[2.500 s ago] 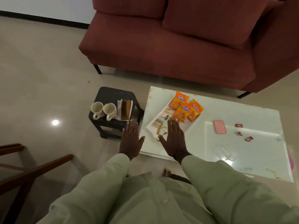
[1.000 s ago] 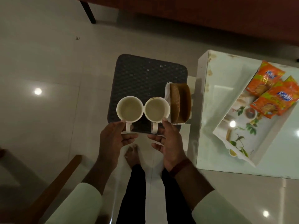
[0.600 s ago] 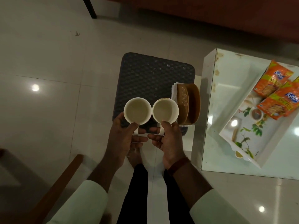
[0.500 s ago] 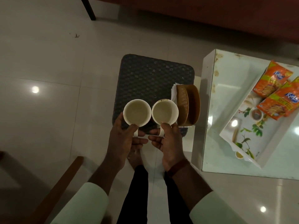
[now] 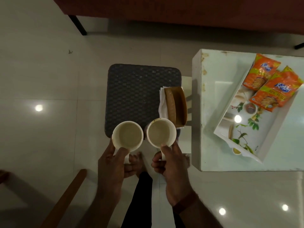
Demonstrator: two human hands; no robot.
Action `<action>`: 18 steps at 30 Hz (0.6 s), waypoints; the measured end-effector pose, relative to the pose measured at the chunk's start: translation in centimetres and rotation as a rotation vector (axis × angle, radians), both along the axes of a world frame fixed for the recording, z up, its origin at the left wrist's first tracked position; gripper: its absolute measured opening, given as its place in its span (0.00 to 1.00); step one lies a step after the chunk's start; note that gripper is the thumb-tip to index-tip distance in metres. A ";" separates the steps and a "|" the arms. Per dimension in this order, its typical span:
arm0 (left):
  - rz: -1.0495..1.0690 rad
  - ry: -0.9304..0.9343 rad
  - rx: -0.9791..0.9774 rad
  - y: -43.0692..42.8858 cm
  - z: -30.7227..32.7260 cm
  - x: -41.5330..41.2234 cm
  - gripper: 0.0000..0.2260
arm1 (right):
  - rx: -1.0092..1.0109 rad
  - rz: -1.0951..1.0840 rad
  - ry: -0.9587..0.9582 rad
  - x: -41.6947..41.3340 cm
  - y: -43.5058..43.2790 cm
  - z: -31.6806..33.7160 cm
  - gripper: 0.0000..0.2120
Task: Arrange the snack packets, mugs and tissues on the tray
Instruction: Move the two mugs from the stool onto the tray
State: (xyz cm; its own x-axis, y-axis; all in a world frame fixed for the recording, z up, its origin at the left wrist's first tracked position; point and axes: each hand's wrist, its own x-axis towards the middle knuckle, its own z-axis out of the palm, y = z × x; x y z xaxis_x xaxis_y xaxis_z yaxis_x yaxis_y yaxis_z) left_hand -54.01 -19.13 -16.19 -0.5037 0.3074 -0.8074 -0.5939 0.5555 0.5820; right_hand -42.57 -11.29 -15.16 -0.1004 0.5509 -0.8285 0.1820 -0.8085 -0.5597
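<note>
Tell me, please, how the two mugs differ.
The left mug is held by the left hand, the right mug by the right hand. The right mug is beside the tissue holder, the left mug farther off. Both look cream and empty, thumb on each rim.

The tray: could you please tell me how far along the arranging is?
Done: the snack packets lie on the tray. In hand: the left hand grips the left mug, the right hand the right mug. Left: both mugs and the tissues, in their holder on the stool, must reach the tray.
</note>
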 end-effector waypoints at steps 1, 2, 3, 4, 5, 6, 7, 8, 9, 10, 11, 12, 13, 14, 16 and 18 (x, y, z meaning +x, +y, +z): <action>-0.008 0.004 0.000 0.0 0.8 0.8 0.13 | -0.006 -0.007 0.012 0.9 -0.1 0.8 0.10; -0.017 0.009 -0.006 0.0 1.6 1.6 0.13 | -0.011 -0.016 0.023 1.8 -0.2 1.6 0.09; -0.020 0.015 -0.017 0.0 2.4 2.3 0.13 | -0.015 -0.029 0.033 2.6 -0.3 2.4 0.09; -0.026 0.020 -0.029 0.2 3.2 3.2 0.14 | -0.017 -0.044 0.042 3.7 -0.2 3.2 0.09; -0.035 0.020 -0.034 0.5 3.9 4.1 0.15 | -0.018 -0.057 0.048 4.8 0.0 3.9 0.09; -0.049 0.017 -0.034 1.0 4.6 5.1 0.17 | -0.016 -0.073 0.052 6.0 0.3 4.5 0.10; -0.067 0.011 -0.033 1.6 5.2 6.1 0.18 | -0.013 -0.100 0.053 7.3 0.7 5.1 0.11; -0.080 0.007 -0.030 2.2 5.8 6.8 0.18 | -0.011 -0.130 0.050 8.2 1.1 5.6 0.11; -0.097 0.005 -0.021 3.1 6.2 7.9 0.18 | -0.006 -0.168 0.043 9.4 1.7 6.2 0.11; -0.115 0.004 -0.007 4.1 6.6 8.9 0.18 | 0.001 -0.208 0.036 10.6 2.4 6.6 0.11; -0.132 0.004 0.008 5.3 6.8 10.1 0.17 | 0.015 -0.248 0.030 11.9 3.2 7.0 0.11; -0.154 0.005 0.024 6.6 6.9 11.4 0.16 | 0.034 -0.282 0.028 13.1 4.0 7.3 0.10; -0.171 0.010 0.037 7.8 6.9 12.4 0.14 | 0.054 -0.302 0.027 14.1 4.8 7.5 0.10; -0.195 0.017 0.052 9.3 6.7 13.6 0.13 | 0.075 -0.322 0.029 15.3 5.7 7.7 0.09; -0.261 0.019 0.082 12.1 5.9 16.1 0.11 | 0.109 -0.363 0.013 17.7 7.6 7.5 0.08; -0.320 0.005 0.098 14.9 4.8 18.2 0.09 | 0.126 -0.409 -0.017 19.7 9.3 6.9 0.08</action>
